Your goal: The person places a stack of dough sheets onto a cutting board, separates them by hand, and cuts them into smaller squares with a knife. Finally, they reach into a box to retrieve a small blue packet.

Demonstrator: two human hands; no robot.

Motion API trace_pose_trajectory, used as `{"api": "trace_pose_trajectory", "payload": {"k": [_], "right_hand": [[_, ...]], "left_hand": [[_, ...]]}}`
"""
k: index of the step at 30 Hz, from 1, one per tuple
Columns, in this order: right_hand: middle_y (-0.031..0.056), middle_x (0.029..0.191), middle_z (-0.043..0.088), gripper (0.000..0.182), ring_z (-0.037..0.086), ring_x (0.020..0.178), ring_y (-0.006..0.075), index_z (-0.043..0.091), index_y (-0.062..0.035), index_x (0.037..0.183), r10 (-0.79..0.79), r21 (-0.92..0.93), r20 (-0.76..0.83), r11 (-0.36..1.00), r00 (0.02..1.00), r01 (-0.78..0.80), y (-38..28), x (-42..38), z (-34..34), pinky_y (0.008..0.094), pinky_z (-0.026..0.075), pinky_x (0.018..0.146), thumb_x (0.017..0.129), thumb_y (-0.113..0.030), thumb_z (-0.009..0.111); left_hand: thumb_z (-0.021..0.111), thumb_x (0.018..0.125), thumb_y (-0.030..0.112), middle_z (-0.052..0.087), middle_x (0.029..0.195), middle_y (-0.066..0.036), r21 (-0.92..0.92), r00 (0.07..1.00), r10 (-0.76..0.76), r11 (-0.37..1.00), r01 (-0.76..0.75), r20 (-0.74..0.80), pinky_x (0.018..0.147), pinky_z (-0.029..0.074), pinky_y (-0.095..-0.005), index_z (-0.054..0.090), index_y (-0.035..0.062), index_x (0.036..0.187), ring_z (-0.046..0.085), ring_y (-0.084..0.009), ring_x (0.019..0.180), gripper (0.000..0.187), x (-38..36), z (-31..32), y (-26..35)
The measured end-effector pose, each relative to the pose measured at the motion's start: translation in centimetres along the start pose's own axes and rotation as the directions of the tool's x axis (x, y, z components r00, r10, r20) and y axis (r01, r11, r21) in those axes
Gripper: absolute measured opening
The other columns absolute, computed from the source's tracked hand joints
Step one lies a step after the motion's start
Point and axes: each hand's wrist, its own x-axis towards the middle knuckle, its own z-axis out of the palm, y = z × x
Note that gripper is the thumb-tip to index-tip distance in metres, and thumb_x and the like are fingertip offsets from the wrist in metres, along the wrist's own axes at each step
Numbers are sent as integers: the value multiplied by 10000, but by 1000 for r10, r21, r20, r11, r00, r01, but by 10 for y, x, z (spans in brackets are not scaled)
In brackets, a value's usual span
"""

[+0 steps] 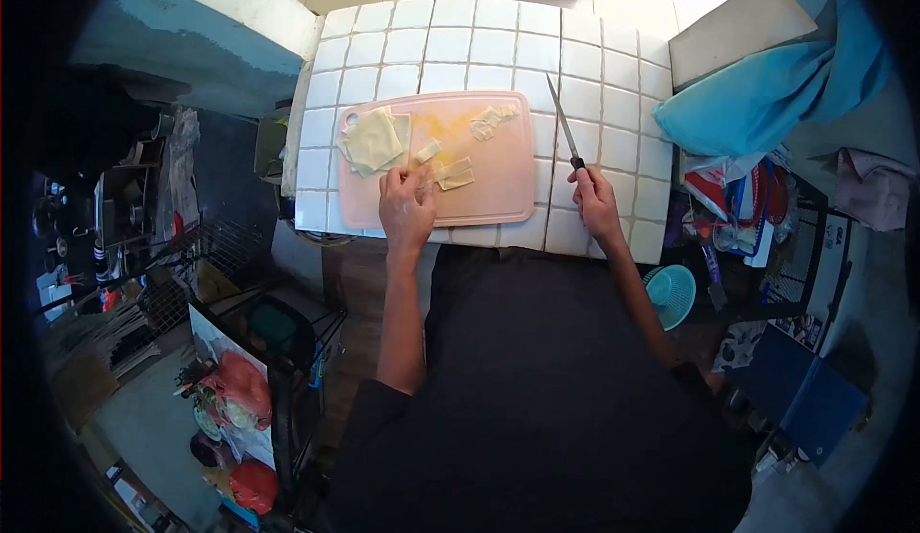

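Observation:
A pink cutting board (364, 209) lies on the white tiled counter. Square pale dough sheets (372, 140) are stacked at its left, and small cut dough strips (494, 122) lie at the upper right. Near the board's middle are a few cut dough pieces (454, 173). My left hand (407, 209) rests on the board beside these pieces, its fingers bent together; whether they pinch anything is too small to tell. My right hand (596, 204) is closed around the black handle of a knife (563, 123), whose blade points away from me over the tiles, right of the board.
The tiled counter (604, 92) has raised wall ends at both far corners. A blue cloth (709, 116) hangs at the right, above bags and a turquoise basket (669, 295). A small table with red bags (235, 389) stands at the lower left.

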Motion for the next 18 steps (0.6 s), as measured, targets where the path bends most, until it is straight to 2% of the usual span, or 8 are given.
{"api": "trace_pose_trajectory", "payload": {"k": [2,4,5,7,11,15,17,18], "right_hand": [[-45,666,420,292,384,604,52,601,-32,946,-13,-10,-1,1000,1000,13,7,2,0,243,315,542,1069,-273,491],[-59,603,413,304,339,441,23,586,-63,989,-101,-36,0,994,995,101,12,4,1,218,261,384,1097,-302,432],[-59,603,413,304,339,441,23,586,-63,989,-102,-35,3,994,995,102,10,2,2,218,261,384,1097,-302,432],[-47,663,424,298,391,599,48,606,-36,948,-4,18,-4,1000,1000,4,4,-2,0,238,313,538,1073,-278,483],[-51,653,420,302,382,581,43,607,-42,945,-7,27,12,1000,1000,7,7,-4,1,231,301,519,1075,-282,479],[-58,639,418,298,363,553,34,604,-45,950,-11,58,0,998,1000,11,2,-7,0,224,281,492,1078,-281,475],[-59,637,419,298,358,544,32,604,-44,954,-11,51,-13,999,1000,12,2,-9,-1,222,275,486,1080,-280,473],[-60,633,420,297,356,537,30,603,-44,958,-2,73,-8,997,1000,2,2,-10,-1,221,272,480,1082,-280,472]], "left_hand": [[745,828,132,580,992,-113,-58,995,100,993,-99,15,884,489,-424,719,63,1096,566,-308,1002,277,-1,0,-3],[738,833,127,579,992,-116,-61,991,129,990,-128,18,889,485,-425,711,56,1077,566,-313,998,256,1,0,-6],[730,838,123,579,993,-118,-69,986,164,984,-162,24,893,481,-426,702,48,1058,565,-318,994,235,3,0,-7],[725,841,120,580,993,-119,-64,981,192,980,-190,37,887,481,-424,689,41,1031,567,-323,986,208,6,1,-9],[718,844,117,581,984,-121,-67,968,240,970,-235,78,881,475,-425,645,29,967,570,-329,982,168,11,-2,-10],[700,866,111,605,969,-123,-113,970,242,964,-241,-3,841,490,-431,640,25,975,584,-335,963,151,13,-7,1],[690,908,103,657,914,-96,-324,998,41,946,-27,37,770,521,-388,632,14,955,648,-261,874,116,11,-12,18],[690,908,103,657,914,-96,-325,999,39,945,-25,37,770,521,-388,632,14,955,648,-261,874,116,12,-11,26]]}}
